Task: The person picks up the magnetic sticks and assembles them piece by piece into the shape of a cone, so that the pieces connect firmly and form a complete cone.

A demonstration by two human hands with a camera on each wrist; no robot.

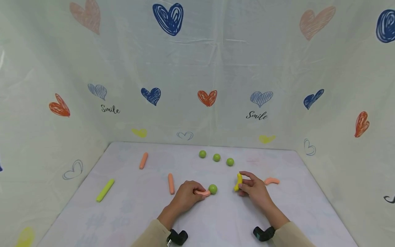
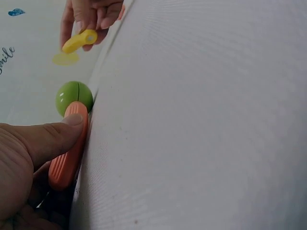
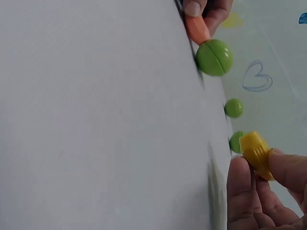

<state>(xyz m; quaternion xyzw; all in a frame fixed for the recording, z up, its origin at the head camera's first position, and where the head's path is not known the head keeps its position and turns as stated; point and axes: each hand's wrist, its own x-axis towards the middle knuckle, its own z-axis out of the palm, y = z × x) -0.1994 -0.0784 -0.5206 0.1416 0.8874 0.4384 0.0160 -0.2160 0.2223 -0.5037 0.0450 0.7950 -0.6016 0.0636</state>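
Observation:
My left hand pinches a ridged, salmon-orange curved piece low over the white tabletop, thumb lying along its side. The far end of that piece meets a green ball with a seam line round it, seen in the left wrist view. To the right, my right hand holds a small yellow curved piece between thumb and fingers, raised above the table. Its blunt end faces the camera in the left wrist view. Another salmon curved piece lies just beyond the right hand, partly behind it.
Three more green balls, one of them the leftmost, form a slanting row at the back. Two straight orange sticks and a yellow-green stick lie on the left. A heart-printed sheet hangs behind and beside the table.

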